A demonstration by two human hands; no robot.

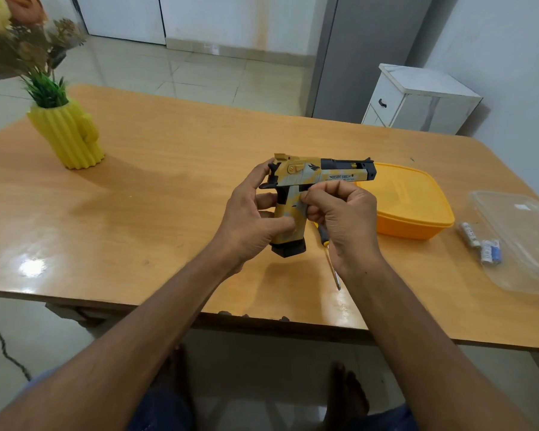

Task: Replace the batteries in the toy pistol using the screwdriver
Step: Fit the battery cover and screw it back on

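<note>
I hold the toy pistol (296, 188), yellow and grey with a black muzzle and magazine base, upright above the table, barrel pointing right. My left hand (249, 222) grips its handle from the left, thumb across the grip. My right hand (339, 213) has its fingers curled and pinches the side of the grip just below the trigger area; what its fingertips touch is hidden. The screwdriver (332, 265), with a black and yellow handle, lies on the table under my right wrist. Several batteries (479, 244) lie on the table at the right.
A yellow container (417, 213) sits behind my right hand, with a clear plastic lid (520, 244) by the table's right edge. A yellow vase of flowers (69, 135) stands at the far left. A white cabinet (417, 98) stands beyond the wooden table (168, 197).
</note>
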